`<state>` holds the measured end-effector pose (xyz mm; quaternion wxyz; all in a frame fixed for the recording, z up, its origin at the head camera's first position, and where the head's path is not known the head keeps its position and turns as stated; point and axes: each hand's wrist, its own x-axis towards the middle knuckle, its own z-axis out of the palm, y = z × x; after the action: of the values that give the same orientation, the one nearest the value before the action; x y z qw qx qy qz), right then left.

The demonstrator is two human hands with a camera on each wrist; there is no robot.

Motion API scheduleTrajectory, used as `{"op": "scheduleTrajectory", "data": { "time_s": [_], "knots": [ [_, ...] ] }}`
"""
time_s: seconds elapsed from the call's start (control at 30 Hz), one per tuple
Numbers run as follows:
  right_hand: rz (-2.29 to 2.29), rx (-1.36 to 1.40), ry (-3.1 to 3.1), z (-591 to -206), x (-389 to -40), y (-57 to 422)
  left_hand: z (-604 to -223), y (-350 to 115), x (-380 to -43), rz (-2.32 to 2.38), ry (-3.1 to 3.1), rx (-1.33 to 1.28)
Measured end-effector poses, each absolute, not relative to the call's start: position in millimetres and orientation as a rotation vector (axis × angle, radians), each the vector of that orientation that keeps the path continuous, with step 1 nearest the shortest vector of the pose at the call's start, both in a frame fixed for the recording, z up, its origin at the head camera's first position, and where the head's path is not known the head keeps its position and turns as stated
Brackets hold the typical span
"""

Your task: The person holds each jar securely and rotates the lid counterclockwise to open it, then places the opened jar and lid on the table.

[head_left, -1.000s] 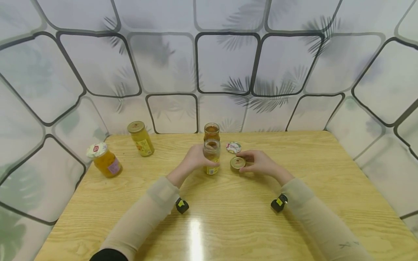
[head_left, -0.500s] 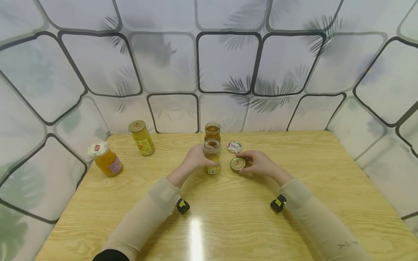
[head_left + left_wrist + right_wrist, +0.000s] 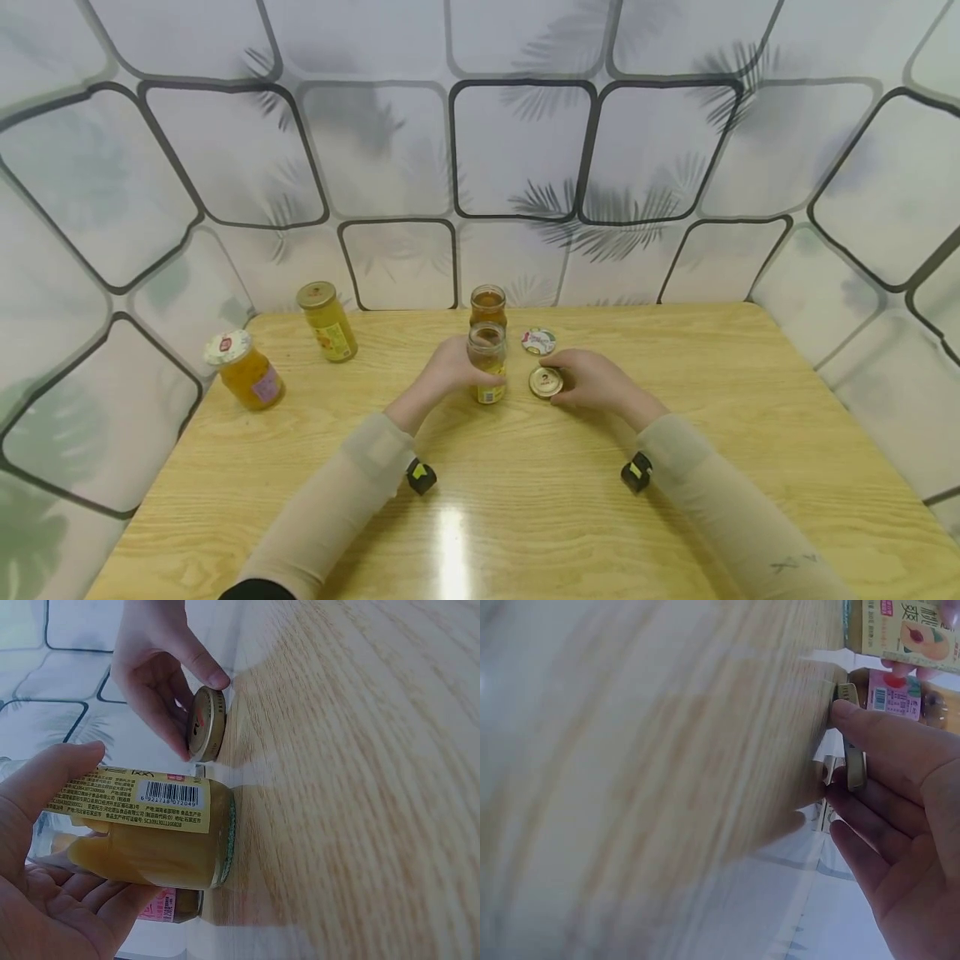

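Observation:
My left hand (image 3: 452, 365) grips an open glass jar (image 3: 150, 847) with a yellow label and barcode, standing upright on the table. Pale yellow contents show through the glass, and its mouth has no lid. To the right, my right hand (image 3: 603, 383) pinches a gold metal lid (image 3: 546, 382) by its edge, thumb on the near side and fingers on the far side. The lid is top side up, right at the tabletop. Just behind the gripped jar is a second open jar (image 3: 488, 307) with amber contents and a pink label. A patterned lid (image 3: 538, 340) lies beyond the gold one.
On the left of the wooden table (image 3: 525, 500) stand two lidded jars: a yellow one with a gold lid (image 3: 330, 331) and an orange one with a patterned lid (image 3: 253, 377). A patterned curtain-like backdrop (image 3: 517, 150) rises behind the table and along both sides.
My right hand has shifted slightly left, closer round the gold lid, and less of the lid's side wall shows. My left hand and its jar have kept their place.

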<state>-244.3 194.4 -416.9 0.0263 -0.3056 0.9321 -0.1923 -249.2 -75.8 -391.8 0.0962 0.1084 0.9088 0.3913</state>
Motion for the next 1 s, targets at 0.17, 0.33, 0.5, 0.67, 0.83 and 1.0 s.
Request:
{"op": "scheduleTrajectory", "data": {
  "time_s": [0.17,0.33,0.5,0.67,0.83,1.0],
  "knots": [
    [-0.508,-0.98,2.893,-416.6,-245.0,193.3,-392.1,-75.6,-247.6,1.169,2.688,0.309],
    [-0.486,-0.991,2.897,-417.8,-246.1,192.3,-391.7,-75.4,-247.2,1.171,2.682,0.29],
    [-0.467,-1.015,2.905,-419.4,-246.7,193.8,-392.6,-75.6,-247.7,1.17,2.683,0.29],
    [-0.475,-1.016,2.907,-419.2,-246.4,194.1,-393.2,-76.1,-247.5,1.161,2.686,0.302],
    [-0.473,-1.026,2.907,-418.9,-247.2,192.5,-392.8,-75.7,-247.1,1.167,2.689,0.312],
    [-0.452,-1.035,2.905,-416.6,-246.4,191.1,-393.8,-75.5,-247.8,1.176,2.691,0.303]
  ]
}}
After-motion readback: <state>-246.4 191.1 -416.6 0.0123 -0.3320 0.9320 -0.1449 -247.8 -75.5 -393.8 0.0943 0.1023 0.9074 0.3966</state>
